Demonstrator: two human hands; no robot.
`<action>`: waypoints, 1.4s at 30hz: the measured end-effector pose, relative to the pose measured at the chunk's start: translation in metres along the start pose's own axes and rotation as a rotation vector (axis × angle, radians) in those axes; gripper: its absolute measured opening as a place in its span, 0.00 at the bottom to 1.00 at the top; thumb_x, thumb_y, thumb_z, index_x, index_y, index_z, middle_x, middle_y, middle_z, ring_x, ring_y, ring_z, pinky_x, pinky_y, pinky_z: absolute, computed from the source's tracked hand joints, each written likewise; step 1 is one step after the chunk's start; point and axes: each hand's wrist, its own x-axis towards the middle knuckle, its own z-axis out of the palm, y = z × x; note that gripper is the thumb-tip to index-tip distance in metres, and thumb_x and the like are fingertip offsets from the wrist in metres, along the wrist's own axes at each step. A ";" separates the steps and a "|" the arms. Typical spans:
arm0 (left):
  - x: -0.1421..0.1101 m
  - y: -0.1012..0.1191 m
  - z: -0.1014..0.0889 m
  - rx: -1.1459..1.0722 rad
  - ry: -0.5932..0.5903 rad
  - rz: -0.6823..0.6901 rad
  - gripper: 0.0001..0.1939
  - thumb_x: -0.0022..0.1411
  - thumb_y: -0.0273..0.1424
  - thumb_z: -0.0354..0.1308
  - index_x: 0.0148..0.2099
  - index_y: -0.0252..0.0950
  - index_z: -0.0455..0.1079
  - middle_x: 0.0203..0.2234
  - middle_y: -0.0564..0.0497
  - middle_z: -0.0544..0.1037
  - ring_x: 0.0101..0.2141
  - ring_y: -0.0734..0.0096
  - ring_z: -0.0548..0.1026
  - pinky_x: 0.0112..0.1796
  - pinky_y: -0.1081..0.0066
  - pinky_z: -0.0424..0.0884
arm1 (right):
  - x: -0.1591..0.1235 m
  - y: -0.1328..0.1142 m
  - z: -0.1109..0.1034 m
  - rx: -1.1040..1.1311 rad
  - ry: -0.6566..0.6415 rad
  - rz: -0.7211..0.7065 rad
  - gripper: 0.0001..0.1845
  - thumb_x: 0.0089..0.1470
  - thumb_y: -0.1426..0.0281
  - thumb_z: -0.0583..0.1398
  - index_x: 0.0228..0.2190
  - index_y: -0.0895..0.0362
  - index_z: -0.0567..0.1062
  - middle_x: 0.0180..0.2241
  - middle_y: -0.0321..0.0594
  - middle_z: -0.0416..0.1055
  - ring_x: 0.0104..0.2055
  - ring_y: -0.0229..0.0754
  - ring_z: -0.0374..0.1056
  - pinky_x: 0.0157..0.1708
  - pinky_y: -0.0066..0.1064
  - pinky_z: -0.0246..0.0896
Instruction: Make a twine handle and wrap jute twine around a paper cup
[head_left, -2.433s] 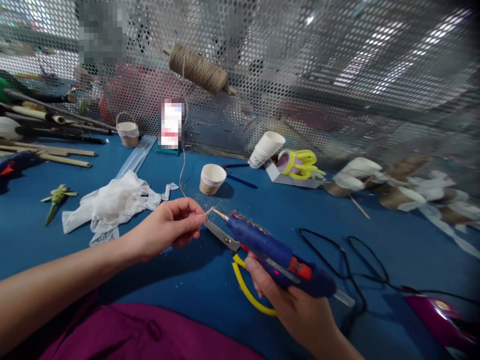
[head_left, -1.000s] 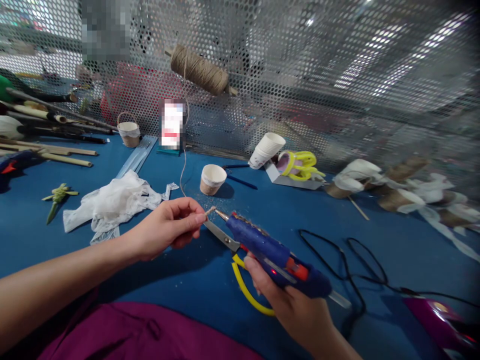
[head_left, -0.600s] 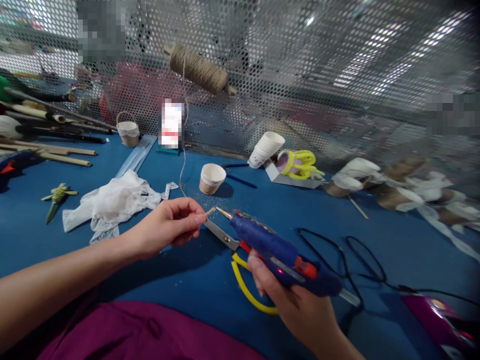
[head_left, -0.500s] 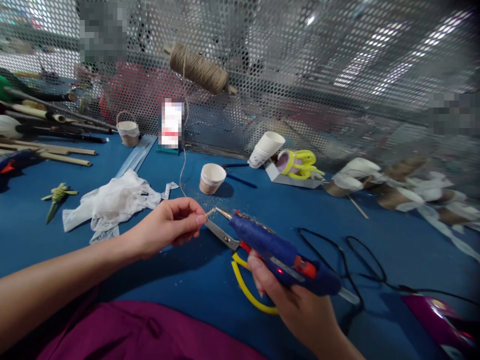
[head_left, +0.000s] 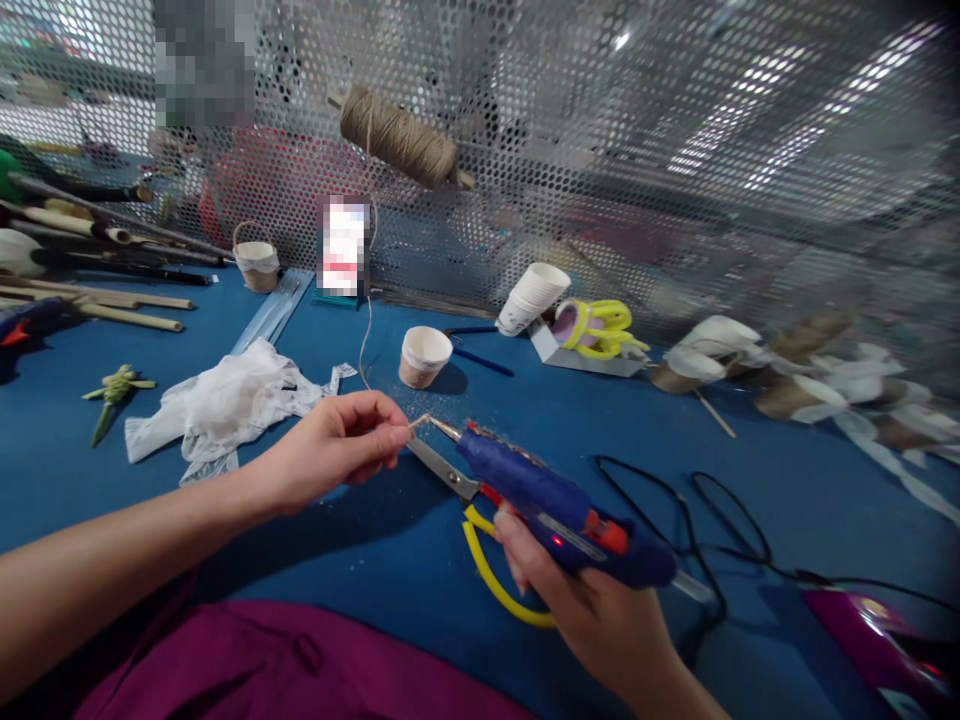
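A short end of twine [head_left: 418, 424] juts from the left hand [head_left: 352, 445], pinched between thumb and forefinger above a blue table [head_left: 330, 570]. Its long axis slants slightly up and to the right, toward the metal tip of a blue glue gun [head_left: 540, 490] (whether the two touch is too fine to tell). The left hand is the nearer, already grasping the twine; the right hand [head_left: 592, 610], lower and to the right, grips the gun, which points up and left at the twine's free end. Yellow-handled scissors [head_left: 454, 479] lie beneath, partly covered by the gun and right hand. Just beyond the twine stands a brown-and-white cup [head_left: 424, 358]; white lace [head_left: 232, 400] lies crumpled to the left, and a spool of cord [head_left: 397, 137] hangs at the mesh screen [head_left: 570, 150].
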 end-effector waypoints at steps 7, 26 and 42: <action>0.000 -0.001 0.000 -0.027 0.002 -0.009 0.11 0.56 0.37 0.56 0.31 0.33 0.63 0.17 0.58 0.65 0.15 0.86 0.57 0.16 0.81 0.50 | -0.001 0.001 -0.001 -0.030 0.021 0.002 0.16 0.55 0.67 0.53 0.18 0.55 0.71 0.13 0.32 0.64 0.17 0.35 0.65 0.23 0.26 0.66; -0.003 -0.002 0.000 -0.054 0.002 -0.040 0.10 0.56 0.36 0.56 0.31 0.34 0.62 0.17 0.59 0.65 0.14 0.86 0.58 0.15 0.82 0.50 | -0.002 0.009 -0.004 -0.258 0.028 -0.216 0.13 0.55 0.67 0.54 0.31 0.52 0.78 0.23 0.38 0.75 0.21 0.40 0.71 0.25 0.31 0.69; -0.002 -0.001 0.003 -0.064 0.005 -0.037 0.11 0.56 0.36 0.57 0.31 0.33 0.62 0.17 0.59 0.66 0.12 0.87 0.58 0.14 0.83 0.49 | 0.020 -0.014 -0.005 -0.239 0.097 -0.299 0.18 0.57 0.69 0.49 0.21 0.55 0.72 0.18 0.38 0.68 0.20 0.37 0.66 0.22 0.27 0.64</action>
